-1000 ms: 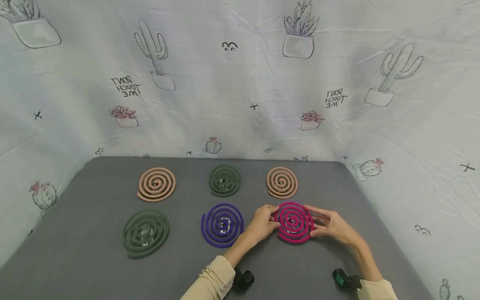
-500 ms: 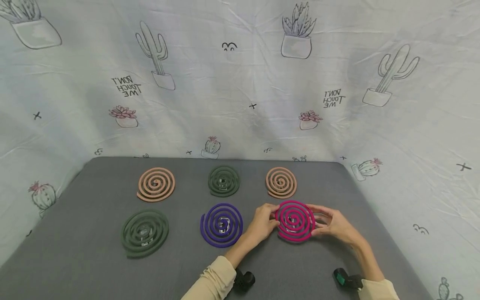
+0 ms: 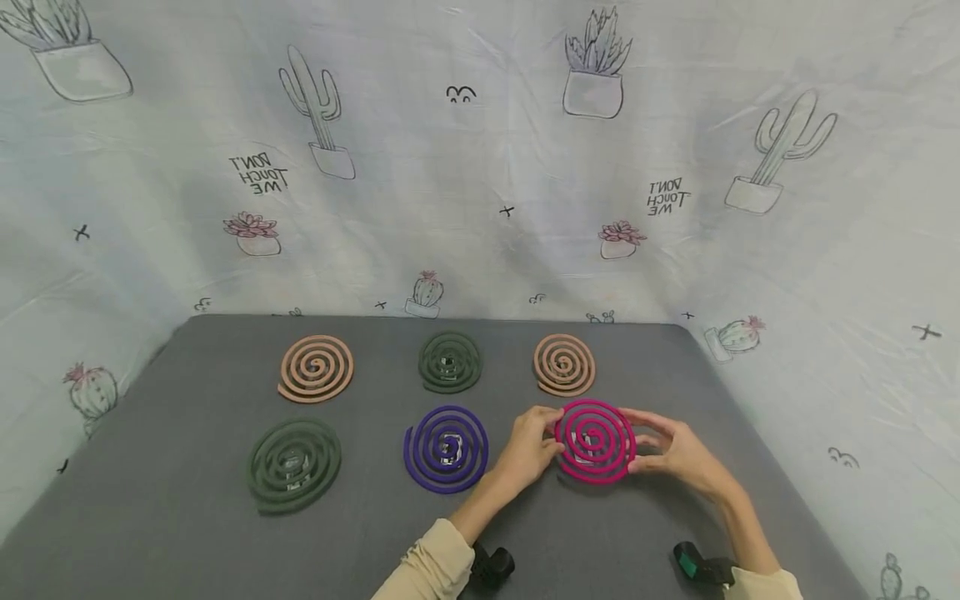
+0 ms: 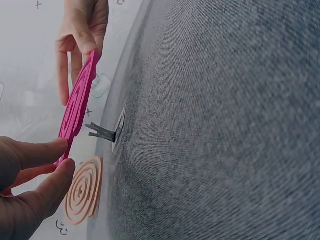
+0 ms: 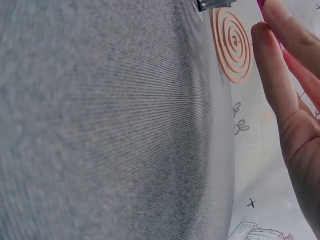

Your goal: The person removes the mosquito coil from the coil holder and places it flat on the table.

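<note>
A pink mosquito coil is held up between both hands, off the table and slightly tilted. My left hand pinches its left edge between thumb and fingers. At the opposite edge, my right hand grips with the thumb at the near side and the fingers at the far side. Under the coil stands a small metal coil stand, its prongs pointing up from a flat base. In the left wrist view the coil appears nearly edge-on, apart from those prongs.
A purple coil lies left of my left hand. Two orange coils and a dark green coil form the back row on the grey table. Another green coil is at front left. A cactus-print cloth hangs behind.
Both hands have raised the pink coil from close over its stand and shifted it slightly right. A wider gap and shadow now show beneath it. The other coils stay in place.
</note>
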Demonstrator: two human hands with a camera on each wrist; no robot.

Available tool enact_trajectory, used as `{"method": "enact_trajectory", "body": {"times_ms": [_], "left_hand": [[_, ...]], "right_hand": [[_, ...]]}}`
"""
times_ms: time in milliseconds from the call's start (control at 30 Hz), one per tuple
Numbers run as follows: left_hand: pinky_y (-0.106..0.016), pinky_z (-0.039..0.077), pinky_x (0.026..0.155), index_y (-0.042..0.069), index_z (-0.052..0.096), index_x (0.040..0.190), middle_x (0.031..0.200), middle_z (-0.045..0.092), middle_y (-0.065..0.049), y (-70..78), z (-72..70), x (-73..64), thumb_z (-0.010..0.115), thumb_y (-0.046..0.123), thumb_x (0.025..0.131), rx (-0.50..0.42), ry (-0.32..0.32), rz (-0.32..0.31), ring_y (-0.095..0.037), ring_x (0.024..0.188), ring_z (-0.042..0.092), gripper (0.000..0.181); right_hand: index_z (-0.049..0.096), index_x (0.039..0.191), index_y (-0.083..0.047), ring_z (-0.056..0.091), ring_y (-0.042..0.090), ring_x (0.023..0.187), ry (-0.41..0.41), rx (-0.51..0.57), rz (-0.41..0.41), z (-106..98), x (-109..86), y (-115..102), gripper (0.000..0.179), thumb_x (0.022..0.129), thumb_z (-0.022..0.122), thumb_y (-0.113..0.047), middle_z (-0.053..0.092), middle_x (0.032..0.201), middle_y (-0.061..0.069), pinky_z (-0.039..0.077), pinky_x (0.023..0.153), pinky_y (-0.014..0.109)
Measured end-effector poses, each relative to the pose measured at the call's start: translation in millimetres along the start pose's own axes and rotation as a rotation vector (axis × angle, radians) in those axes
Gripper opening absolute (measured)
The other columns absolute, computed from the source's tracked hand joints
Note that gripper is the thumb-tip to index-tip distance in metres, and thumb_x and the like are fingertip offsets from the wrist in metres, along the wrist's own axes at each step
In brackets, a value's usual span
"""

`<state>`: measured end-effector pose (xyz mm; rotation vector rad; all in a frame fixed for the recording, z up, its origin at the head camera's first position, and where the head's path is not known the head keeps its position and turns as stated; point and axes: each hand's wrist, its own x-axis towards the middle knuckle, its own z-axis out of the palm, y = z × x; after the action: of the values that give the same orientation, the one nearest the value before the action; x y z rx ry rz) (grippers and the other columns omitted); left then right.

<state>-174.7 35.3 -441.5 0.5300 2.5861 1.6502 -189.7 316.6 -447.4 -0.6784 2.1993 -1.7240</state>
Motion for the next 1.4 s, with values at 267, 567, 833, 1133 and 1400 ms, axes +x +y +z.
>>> {"method": "enact_trajectory", "body": {"times_ms": [267, 567, 833, 1133, 1400], "left_hand": [[-0.028, 0.066, 0.095, -0.017, 0.066, 0.138, 0.135, 0.066, -0.030, 1.5, 1.9, 0.1, 0.078, -0.016, 0.092, -0.018, -0.005, -0.020, -0.041, 0.115, 0.071, 0.048], [-0.027, 0.066, 0.095, -0.017, 0.066, 0.137, 0.135, 0.065, -0.031, 1.1, 2.8, 2.6, 0.078, -0.018, 0.090, -0.062, 0.008, 0.005, -0.042, 0.116, 0.070, 0.049], [-0.023, 0.066, 0.091, -0.018, 0.067, 0.135, 0.135, 0.066, -0.033, 0.5, 4.2, 2.8, 0.082, -0.019, 0.085, -0.077, 0.025, 0.000, -0.043, 0.113, 0.072, 0.051], [-0.020, 0.066, 0.087, -0.017, 0.068, 0.134, 0.135, 0.067, -0.032, 1.8, 7.3, 1.9, 0.084, -0.015, 0.086, -0.100, 0.011, -0.001, -0.044, 0.111, 0.075, 0.051], [-0.024, 0.067, 0.083, -0.016, 0.069, 0.133, 0.131, 0.068, -0.030, 1.8, 11.1, 5.3, 0.087, -0.012, 0.085, -0.087, 0.020, 0.014, -0.041, 0.106, 0.077, 0.051]], "right_hand": [[0.040, 0.149, 0.028, 0.075, 0.003, 0.110, -0.001, 0.009, -0.012, -2, -3.6, -4, 0.076, 0.089, 0.083, 0.011, 0.066, 0.140, -0.029, 0.066, 0.083, 0.022], [0.042, 0.149, 0.026, 0.074, 0.003, 0.111, 0.017, 0.009, -0.043, -5, -4.7, -2, 0.071, 0.091, 0.080, 0.014, 0.065, 0.143, -0.027, 0.066, 0.084, 0.022], [0.039, 0.150, 0.027, 0.074, 0.003, 0.114, 0.010, 0.036, -0.034, -4, -5.5, 0, 0.071, 0.092, 0.078, 0.015, 0.065, 0.144, -0.027, 0.066, 0.085, 0.022], [0.056, 0.153, 0.009, 0.075, 0.005, 0.116, -0.020, 0.109, -0.049, -11, -8.0, 5, 0.065, 0.092, 0.075, 0.018, 0.068, 0.145, -0.020, 0.066, 0.088, 0.023], [0.062, 0.151, -0.003, 0.075, 0.005, 0.116, -0.030, 0.133, -0.023, -18, -8.5, 4, 0.064, 0.092, 0.075, 0.018, 0.071, 0.141, -0.018, 0.068, 0.085, 0.026]]}}
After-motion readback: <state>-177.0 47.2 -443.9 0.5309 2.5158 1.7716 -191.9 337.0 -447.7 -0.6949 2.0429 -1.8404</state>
